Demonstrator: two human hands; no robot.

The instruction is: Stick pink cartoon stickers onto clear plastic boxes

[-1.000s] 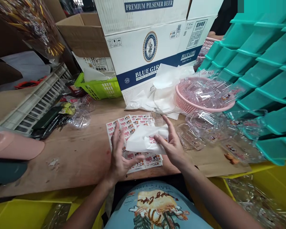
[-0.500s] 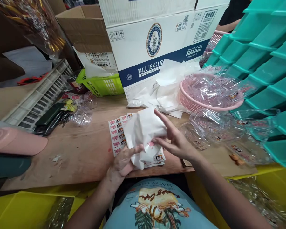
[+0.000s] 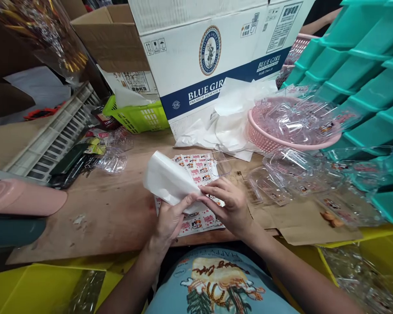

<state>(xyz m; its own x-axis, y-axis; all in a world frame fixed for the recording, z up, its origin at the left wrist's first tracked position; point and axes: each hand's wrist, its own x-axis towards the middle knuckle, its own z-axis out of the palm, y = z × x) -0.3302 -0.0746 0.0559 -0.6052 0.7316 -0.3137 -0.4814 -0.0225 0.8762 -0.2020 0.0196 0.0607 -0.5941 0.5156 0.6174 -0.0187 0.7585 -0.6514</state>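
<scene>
My left hand [image 3: 170, 220] is closed on a folded white paper sheet [image 3: 167, 176], thumb on top, with the loose part rising to the left. At the sheet's right edge my right hand [image 3: 227, 200] pinches with thumb and fingers; the fingertips of both hands nearly meet. Whether a sticker is between them is hidden. Under the hands lies a stack of sticker sheets [image 3: 201, 218] printed with cartoon animals and pink lettering. Just behind the stack, a clear plastic lid [image 3: 222, 163] rests on the table.
Crumpled white paper [image 3: 229, 117] lies before a large beer carton [image 3: 183, 56]. A pink basket [image 3: 268, 139] of clear plastic lids stands to the right, with loose lids [image 3: 291, 163] beside it and stacked teal bins [image 3: 363, 91] behind. Left are a green basket [image 3: 144, 120] and pink bottle [image 3: 26, 198].
The white sheet passed from my right hand to my left and swung leftward. My right hand then closed from spread fingers to a pinch at its edge. The view shifted slightly.
</scene>
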